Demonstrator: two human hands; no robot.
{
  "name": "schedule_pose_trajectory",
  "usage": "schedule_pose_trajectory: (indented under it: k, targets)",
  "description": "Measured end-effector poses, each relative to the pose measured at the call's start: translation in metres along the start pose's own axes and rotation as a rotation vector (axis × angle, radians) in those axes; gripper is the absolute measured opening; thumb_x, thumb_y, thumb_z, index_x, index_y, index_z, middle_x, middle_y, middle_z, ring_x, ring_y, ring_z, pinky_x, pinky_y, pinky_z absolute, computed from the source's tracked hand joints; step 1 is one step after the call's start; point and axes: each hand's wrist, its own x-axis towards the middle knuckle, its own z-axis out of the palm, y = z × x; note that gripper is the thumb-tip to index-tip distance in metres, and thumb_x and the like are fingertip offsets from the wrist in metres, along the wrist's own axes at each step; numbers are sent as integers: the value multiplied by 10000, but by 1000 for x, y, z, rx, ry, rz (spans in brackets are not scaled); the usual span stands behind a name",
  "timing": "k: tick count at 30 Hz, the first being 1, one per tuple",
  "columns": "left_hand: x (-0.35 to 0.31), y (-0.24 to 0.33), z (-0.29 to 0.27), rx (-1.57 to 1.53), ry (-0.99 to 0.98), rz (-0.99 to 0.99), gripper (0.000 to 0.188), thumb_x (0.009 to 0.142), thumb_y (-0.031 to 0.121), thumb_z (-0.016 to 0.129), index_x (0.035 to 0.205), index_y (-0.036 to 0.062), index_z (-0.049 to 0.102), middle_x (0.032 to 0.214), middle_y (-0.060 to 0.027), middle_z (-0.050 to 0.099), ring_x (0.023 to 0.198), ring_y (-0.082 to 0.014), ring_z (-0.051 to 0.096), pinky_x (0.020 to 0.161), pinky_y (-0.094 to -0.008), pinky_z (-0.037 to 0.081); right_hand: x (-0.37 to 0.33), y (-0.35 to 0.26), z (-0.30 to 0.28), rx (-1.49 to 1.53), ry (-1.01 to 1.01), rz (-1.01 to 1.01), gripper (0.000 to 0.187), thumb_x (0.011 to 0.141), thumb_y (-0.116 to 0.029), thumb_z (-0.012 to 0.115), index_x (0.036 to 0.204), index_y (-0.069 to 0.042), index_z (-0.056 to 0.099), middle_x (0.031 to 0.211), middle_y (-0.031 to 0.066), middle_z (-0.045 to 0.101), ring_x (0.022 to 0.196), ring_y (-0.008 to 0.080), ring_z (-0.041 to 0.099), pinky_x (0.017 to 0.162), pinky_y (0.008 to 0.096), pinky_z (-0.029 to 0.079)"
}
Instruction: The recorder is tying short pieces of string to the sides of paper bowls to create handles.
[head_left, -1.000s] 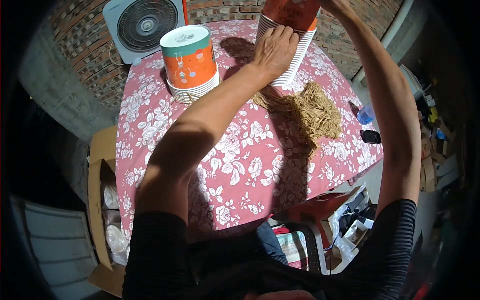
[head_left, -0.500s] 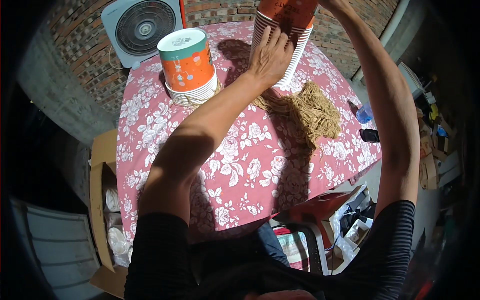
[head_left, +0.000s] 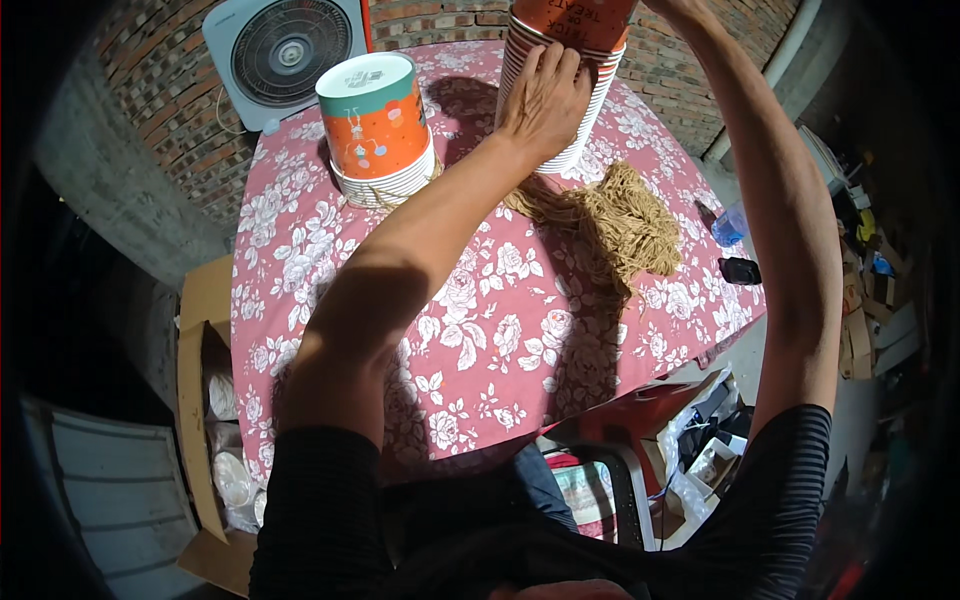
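Note:
A tall stack of nested paper buckets [head_left: 590, 100] with white rims and an orange, dark-printed top bucket stands at the table's far side. My left hand [head_left: 548, 100] grips the near side of its rims, fingers bent and close together, the thumb hidden. At the top edge of the head view, beside the stack's upper part, my right hand [head_left: 678, 10] is mostly cut off, its fingers unseen. To the left sits a shorter upside-down bucket stack [head_left: 375, 130], orange and green, with twine around its rims. A loose bundle of tan twine [head_left: 630, 225] lies near the tall stack's base.
A pink floral cloth [head_left: 490, 330] covers the table. A grey box fan [head_left: 290, 55] stands behind it by the brick wall. A small black object [head_left: 740, 271] and a blue clear item [head_left: 729, 228] lie at the right edge. An open cardboard box [head_left: 205, 380] stands at the left.
The fingers of my left hand have drawn together and curled against the rims. The top bucket sits slightly lower in view. My right arm has hardly moved.

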Motion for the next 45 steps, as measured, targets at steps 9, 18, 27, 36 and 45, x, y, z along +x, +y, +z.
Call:
schedule_pose_trajectory:
  k: [9, 18, 27, 36, 45]
  targets:
    - [16, -7, 6, 28, -21, -19, 132, 810, 114, 610, 787, 0, 671, 957, -175, 612, 1025, -313, 544, 823, -424, 435, 0, -8, -5, -21, 99, 41, 159, 875, -181, 816, 937, -35, 806, 755, 77, 755, 667, 132, 680, 634, 333, 551]
    - [30, -1, 8, 5, -219, -164, 116, 768, 75, 674, 784, -2, 759, 999, -160, 629, 1075, -323, 538, 898, -400, 441, 54, -7, -83, 418, 499, 34, 288, 893, -141, 813, 1058, 87, 756, 798, 109, 744, 661, 159, 677, 598, 315, 546]
    - [23, 4, -103, -391, 352, -443, 857, 790, 70, 829, 1501, -40, 365, 1478, -276, 461, 1404, -415, 456, 1193, -449, 380, -113, -14, -110, 1119, -85, 276, 161, 963, -180, 732, 1019, -34, 691, 907, 74, 685, 772, 187, 630, 865, 367, 559]
    - [-95, 45, -274, -352, -194, 10, 231, 779, 26, 758, 993, 100, 709, 935, -79, 714, 963, -261, 708, 1062, -545, 483, -333, -101, 35, 1113, -203, 1064, 214, 1058, -210, 597, 1133, -37, 698, 1016, 61, 722, 910, 149, 681, 773, 291, 576]
    - [-152, 120, -333, -382, -354, -195, 302, 816, 199, 859, 977, 83, 631, 835, -37, 638, 734, -217, 619, 778, -440, 483, -432, -225, -46, 740, 604, 195, 166, 1022, -47, 609, 1163, 12, 675, 753, 23, 575, 579, 87, 502, 530, 267, 446]
